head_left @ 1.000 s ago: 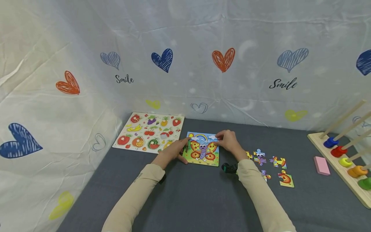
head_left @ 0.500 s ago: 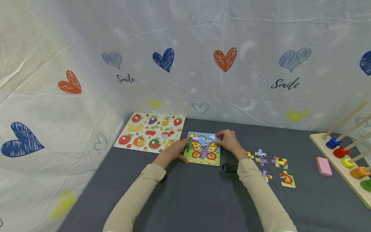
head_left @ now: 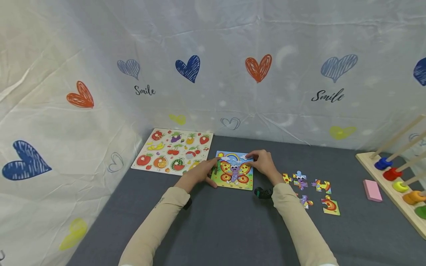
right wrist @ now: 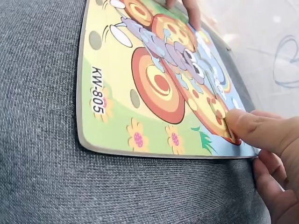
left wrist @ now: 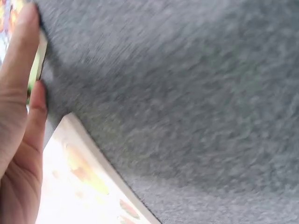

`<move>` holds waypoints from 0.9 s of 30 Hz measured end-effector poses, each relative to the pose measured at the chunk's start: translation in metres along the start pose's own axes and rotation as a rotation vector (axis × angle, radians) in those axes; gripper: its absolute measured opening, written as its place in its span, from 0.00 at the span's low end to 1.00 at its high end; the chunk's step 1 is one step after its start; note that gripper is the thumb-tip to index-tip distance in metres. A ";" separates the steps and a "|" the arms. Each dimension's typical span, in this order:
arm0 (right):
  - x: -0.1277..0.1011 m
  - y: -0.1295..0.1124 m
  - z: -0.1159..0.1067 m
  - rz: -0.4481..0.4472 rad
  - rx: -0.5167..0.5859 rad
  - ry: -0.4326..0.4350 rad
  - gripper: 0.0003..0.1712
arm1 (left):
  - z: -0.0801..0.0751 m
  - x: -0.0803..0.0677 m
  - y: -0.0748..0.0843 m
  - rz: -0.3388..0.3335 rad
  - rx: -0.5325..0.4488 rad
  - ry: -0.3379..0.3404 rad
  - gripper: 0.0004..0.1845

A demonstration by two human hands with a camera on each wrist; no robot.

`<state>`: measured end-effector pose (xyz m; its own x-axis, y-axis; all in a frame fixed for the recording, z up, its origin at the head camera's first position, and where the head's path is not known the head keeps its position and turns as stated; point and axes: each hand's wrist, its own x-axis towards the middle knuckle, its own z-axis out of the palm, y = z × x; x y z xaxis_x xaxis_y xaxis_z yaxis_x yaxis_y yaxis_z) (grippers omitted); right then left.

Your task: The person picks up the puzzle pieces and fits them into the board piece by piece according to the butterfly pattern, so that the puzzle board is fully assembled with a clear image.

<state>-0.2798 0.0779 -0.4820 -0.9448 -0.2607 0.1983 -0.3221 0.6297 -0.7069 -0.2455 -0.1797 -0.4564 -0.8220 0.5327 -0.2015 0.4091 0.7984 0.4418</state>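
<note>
A square butterfly puzzle board (head_left: 232, 184) lies flat between the two hands in the head view. My left hand (head_left: 200, 172) holds its left side, with the thumb at the left edge and fingers near the far left corner. In the left wrist view the left hand (left wrist: 18, 135) shows straight fingers along the board's edge. My right hand (head_left: 264, 163) grips near the far right corner. The right wrist view shows the right thumb (right wrist: 247, 127) on the printed wing and other fingers at the board's side. Whether a loose piece lies under that thumb is unclear.
Several loose puzzle pieces (head_left: 322, 186) lie to the right, some partly behind the right sleeve. A fruit board (head_left: 173, 151) stands at the back left. Farther right are a pink block (head_left: 372, 190) and a wooden peg stand (head_left: 399, 199) with coloured rings.
Both hands stay on the butterfly board, which keeps its place on the table. The right fingers shift very slightly at the far right corner. The head view has turned a little.
</note>
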 end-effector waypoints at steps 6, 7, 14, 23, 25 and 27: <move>-0.007 0.000 0.000 -0.017 0.088 0.009 0.17 | -0.004 -0.003 0.000 0.019 -0.019 -0.010 0.53; -0.009 -0.001 0.000 -0.012 0.115 0.021 0.17 | -0.004 -0.003 0.000 0.022 -0.020 -0.008 0.53; -0.025 -0.001 0.003 0.059 0.234 0.091 0.19 | -0.003 -0.004 -0.001 -0.031 -0.005 0.007 0.54; -0.031 0.000 0.002 0.057 0.445 -0.002 0.36 | -0.002 0.001 0.001 -0.032 0.011 0.016 0.54; -0.032 -0.001 0.000 0.050 0.492 -0.050 0.41 | -0.001 0.001 -0.001 -0.008 0.013 0.029 0.54; -0.033 0.002 0.000 0.042 0.524 -0.086 0.44 | 0.001 0.001 -0.003 0.013 0.012 0.048 0.54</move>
<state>-0.2491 0.0877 -0.4900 -0.9410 -0.3161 0.1211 -0.1899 0.1969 -0.9619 -0.2472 -0.1815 -0.4585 -0.8347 0.5289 -0.1537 0.4241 0.7953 0.4333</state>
